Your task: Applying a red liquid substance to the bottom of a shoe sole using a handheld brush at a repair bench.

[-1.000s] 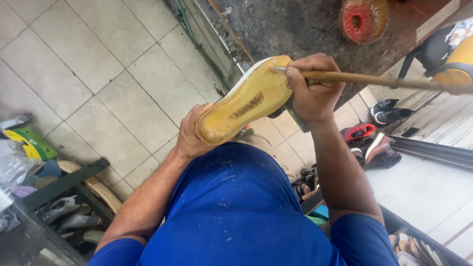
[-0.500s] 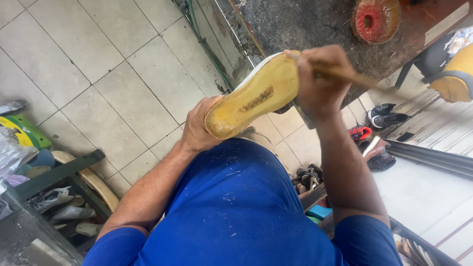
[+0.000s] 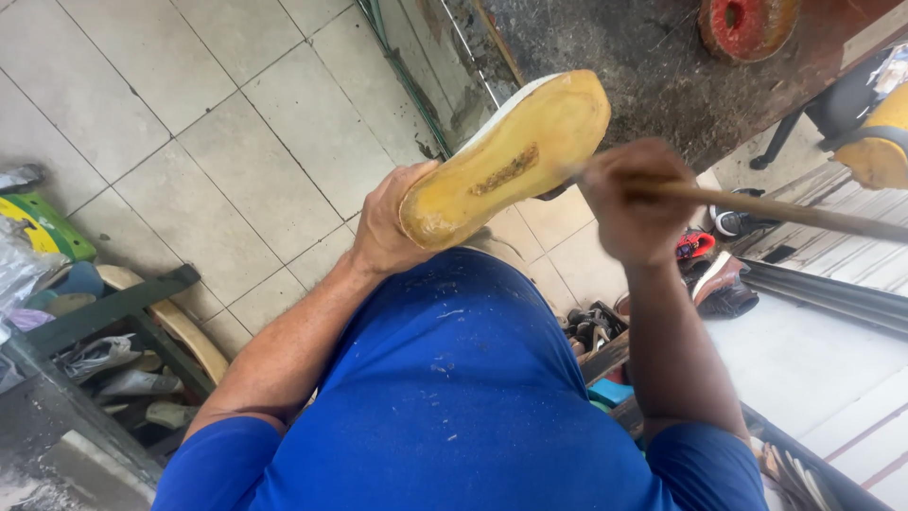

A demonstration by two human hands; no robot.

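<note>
Left hand (image 3: pixel 388 222) is wrapped around the heel end of a shoe (image 3: pixel 506 161), holding it up sole-side out above the lap, so all you see is the yellow, glue-smeared bottom with a darker patch in the middle. Right hand (image 3: pixel 636 203) is closed tight on a long wooden stick (image 3: pixel 785 210), right at the toe end of the sole; can't tell if the tip actually touches since the hand is blurry. Behind it there's a dark, grimy counter (image 3: pixel 643 66) with a red round tin (image 3: pixel 747 26) on it. More shoes (image 3: pixel 705 270) are piled on the tiled floor (image 3: pixel 189 114) to the right, and a rack (image 3: pixel 104 350) with soles sits on the left.
</note>
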